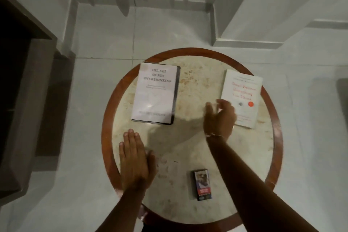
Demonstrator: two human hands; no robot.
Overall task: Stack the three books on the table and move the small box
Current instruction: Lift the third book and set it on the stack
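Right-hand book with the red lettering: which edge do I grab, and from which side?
Take the book by its near-left long edge, coming from the left. It lies flat, so pinch under that edge. The right hand is open right beside it; the far-right edge sits near the table rim.

Two books show on the round surface (192, 147): one pale book (155, 93) at the far left, lying on a dark edge that may be another, and one white book (243, 90) at the right. One small box (203, 184). Two hands.
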